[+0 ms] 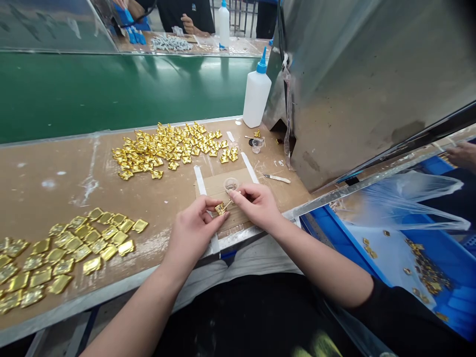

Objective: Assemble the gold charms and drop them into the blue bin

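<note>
Between the thumb and fingers of my left hand (pixel 195 225) is a small shiny gold-coloured metal piece (pixel 220 208), held just above a cardboard sheet (pixel 210 184). My right hand (pixel 258 203) pinches a thin pale stick (pixel 228 203), its tip at the gold piece. Right behind my right fingertips stands a small clear plastic cup (pixel 231 184); its contents are hard to make out. A heap of similar gold pieces (pixel 159 148) lies beyond my hands, and flatter gold pieces (pixel 82 238) are spread in rows at the left.
A white bottle with a blue nozzle (pixel 256 94) stands at the back, near a metal panel (pixel 353 74). A craft knife (pixel 277 178) lies to the right. Blue bins (pixel 345 243) hold more pieces. Past the green belt (pixel 130 94) sits a co-worker (pixel 186 20).
</note>
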The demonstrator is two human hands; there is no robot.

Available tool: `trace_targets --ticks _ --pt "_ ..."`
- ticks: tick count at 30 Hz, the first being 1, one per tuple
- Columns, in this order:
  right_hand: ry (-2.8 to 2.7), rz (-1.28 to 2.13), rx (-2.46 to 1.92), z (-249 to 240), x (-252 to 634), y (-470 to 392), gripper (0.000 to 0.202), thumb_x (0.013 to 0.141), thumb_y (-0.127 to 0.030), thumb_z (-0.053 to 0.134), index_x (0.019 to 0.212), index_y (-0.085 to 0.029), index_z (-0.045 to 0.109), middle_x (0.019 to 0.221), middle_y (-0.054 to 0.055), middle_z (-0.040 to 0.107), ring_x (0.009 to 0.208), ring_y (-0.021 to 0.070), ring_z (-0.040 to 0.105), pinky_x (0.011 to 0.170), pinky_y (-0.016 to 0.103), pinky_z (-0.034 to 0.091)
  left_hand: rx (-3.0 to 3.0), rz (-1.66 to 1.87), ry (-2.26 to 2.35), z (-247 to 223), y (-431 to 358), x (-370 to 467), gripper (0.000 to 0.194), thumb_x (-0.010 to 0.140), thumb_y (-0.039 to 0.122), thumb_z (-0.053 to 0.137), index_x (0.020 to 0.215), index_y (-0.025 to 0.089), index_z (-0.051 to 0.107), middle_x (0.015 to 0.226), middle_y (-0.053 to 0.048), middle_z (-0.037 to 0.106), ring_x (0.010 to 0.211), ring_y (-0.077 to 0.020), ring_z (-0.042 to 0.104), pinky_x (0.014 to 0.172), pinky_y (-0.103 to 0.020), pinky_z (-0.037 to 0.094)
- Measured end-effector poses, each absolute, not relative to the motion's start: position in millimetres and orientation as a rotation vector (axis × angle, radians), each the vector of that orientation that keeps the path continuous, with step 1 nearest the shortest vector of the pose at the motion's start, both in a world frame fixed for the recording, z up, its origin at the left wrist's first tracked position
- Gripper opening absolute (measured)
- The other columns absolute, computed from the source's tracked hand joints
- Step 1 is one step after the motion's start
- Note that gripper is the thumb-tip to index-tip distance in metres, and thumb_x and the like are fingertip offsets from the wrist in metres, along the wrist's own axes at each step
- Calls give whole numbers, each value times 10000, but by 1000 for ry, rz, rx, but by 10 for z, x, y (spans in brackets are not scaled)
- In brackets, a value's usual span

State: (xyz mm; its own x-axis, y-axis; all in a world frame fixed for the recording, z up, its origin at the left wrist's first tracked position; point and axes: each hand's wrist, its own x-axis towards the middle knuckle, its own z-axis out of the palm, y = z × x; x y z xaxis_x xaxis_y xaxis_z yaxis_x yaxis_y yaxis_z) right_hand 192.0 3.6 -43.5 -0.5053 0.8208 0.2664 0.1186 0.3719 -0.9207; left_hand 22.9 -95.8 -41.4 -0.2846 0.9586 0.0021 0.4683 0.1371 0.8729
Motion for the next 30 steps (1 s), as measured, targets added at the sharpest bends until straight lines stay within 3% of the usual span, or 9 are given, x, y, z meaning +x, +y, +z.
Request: trace_targets --ticks 14,20,30 --pt "-1909 1034 -739 -442 1915 27 435 998 -347 639 627 -193 472 604 -56 398 580 97 381 579 267 299 1348 1078 1821 -390 -956 239 261 868 402 828 1027 225 720 612 79 601 524 -116 532 527 -218 394" --pt "-1771 1036 -798 -375 1966 85 445 1028 -428 604 658 -201 507 622 -44 457 601 116 426 615 274 349 1257 1125 1775 -416 -948 234 323 848 433 851 1066 218 749 692 53 620 535 -103 510 515 -206 399" --pt "-2274 533 -1018 -213 2047 433 423 1098 -441 500 750 -203 533 718 -23 553 678 138 493 637 290 270 1004 1257 1560 -477 -927 167 493 774 455 915 1165 191 774 839 -14 664 564 -78 483 500 -167 387"
